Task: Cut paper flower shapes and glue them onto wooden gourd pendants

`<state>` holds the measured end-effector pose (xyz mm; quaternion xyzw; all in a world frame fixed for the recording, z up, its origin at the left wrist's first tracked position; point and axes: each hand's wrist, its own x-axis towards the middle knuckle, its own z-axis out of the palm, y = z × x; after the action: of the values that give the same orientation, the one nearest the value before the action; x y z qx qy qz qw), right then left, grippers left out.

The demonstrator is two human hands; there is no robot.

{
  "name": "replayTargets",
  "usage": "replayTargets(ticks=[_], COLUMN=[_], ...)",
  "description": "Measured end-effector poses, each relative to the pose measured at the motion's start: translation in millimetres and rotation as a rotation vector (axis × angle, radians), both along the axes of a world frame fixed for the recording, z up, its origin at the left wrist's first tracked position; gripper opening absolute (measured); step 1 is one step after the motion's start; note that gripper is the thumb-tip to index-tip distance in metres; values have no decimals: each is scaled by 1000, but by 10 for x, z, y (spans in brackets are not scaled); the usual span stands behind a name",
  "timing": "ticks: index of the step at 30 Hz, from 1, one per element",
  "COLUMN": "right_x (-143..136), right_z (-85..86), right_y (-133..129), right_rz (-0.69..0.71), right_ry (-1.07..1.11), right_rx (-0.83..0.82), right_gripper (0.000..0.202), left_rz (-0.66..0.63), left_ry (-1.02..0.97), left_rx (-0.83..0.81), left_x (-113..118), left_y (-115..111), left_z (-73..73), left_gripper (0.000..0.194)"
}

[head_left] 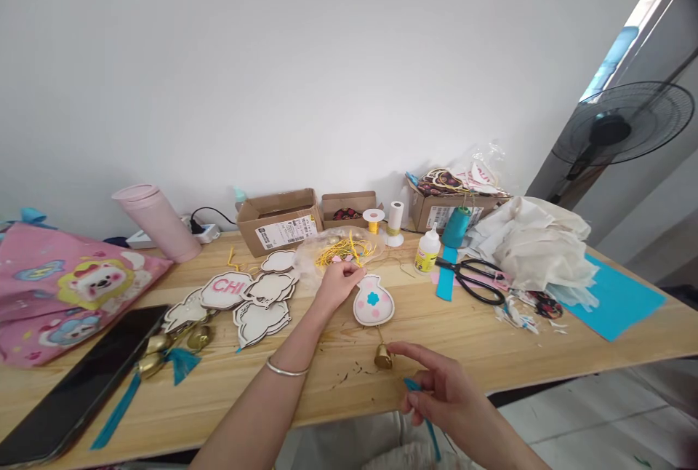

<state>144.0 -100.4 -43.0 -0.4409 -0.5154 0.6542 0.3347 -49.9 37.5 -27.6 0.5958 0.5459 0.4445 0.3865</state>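
Near the middle of the table lies a white vase-shaped ornament (374, 303) with a blue flower and pink spots. My left hand (341, 284) is closed at its top end, fingertips pinched by a yellow cord. A small gold bell (383, 356) hangs below the ornament on a short cord, lying on the wood. My right hand (439, 386) has its index finger stretched to the bell, while the thumb and other fingers hold a blue ribbon (430, 433) that hangs past the table's front edge.
Glue bottle (427, 250), teal thread cone (458, 227) and black scissors (477, 281) stand or lie to the right. White cut-outs (262, 321), gold bells (158, 345) and a dark phone (81, 383) are left. Cardboard boxes (281, 219) line the wall.
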Motion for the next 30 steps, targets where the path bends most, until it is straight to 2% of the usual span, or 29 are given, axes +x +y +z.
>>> replayTargets(ticks=[2,5,6,8,10,13,16,22,26,30], right_x=[74,152,161,147,101,29,21,92,84,72], right_z=[59,157,188,236,258,237,159,6,17,52], right_y=[22,193,292,538,810,1155,1341,1370,1338,1331], right_rz=[22,-9,-36,-57,38,277,406,399,409,425], right_ry=[-146,-445,-520,-617,-670,-696,-656,-592,-614,-640], right_rx=[119,462,574,755,855,813,798,827,829,811], right_gripper=[48,35,36,46,65,89,91,89,90,89], left_rz=[-4,10,15,21,25,25,7,-66,-112,-166], left_ry=[55,127,148,186,224,280,320,364,408,471], left_rx=[14,27,31,42,57,82,99,93,74,74], left_x=[5,20,25,36,46,60,63,-44,-118,-76], left_y=[-2,2,3,4,1,-8,-22,-58,-50,-27], left_z=[3,-1,-3,-9,-12,-3,37,128,109,94], left_gripper=[24,22,22,22,23,24,29,31,22,18])
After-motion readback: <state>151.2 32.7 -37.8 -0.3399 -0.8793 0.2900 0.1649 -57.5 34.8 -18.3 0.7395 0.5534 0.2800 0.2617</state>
